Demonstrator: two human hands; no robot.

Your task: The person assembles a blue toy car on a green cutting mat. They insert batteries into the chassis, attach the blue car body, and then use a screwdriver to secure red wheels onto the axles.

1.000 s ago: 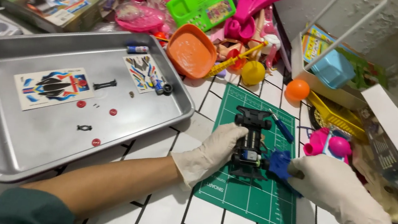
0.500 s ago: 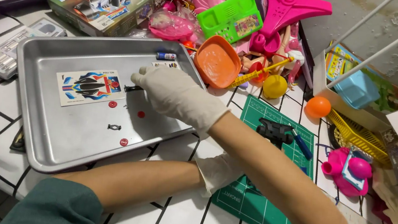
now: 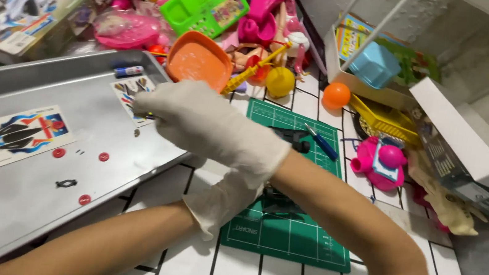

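My right hand (image 3: 197, 119), in a white glove, reaches across my left arm to the metal tray (image 3: 30, 211). Its curled fingertips touch the tray at the small sticker sheet (image 3: 128, 91); something dark shows at the fingertips, but whether they grip it is unclear. My gloved left hand (image 3: 221, 200) rests at the left edge of the green cutting mat (image 3: 288, 239), its fingers hidden under my right forearm. A black toy car part (image 3: 290, 138) and a blue screwdriver (image 3: 320, 143) lie on the mat's far half. On the tray are a large sticker sheet (image 3: 14, 137), red discs (image 3: 58, 152) and a small black piece (image 3: 66, 183).
An orange bowl (image 3: 197, 63), a yellow ball (image 3: 280, 81) and an orange ball (image 3: 336, 95) sit behind the mat among piled plastic toys. A pink toy (image 3: 378, 163) and a white box (image 3: 473, 147) lie to the right. A toy car kit box (image 3: 18, 4) stands behind the tray.
My right hand left the toy car on the mat, crossed over to the tray and has lowered to the small sticker sheet. My left hand stayed at the mat.
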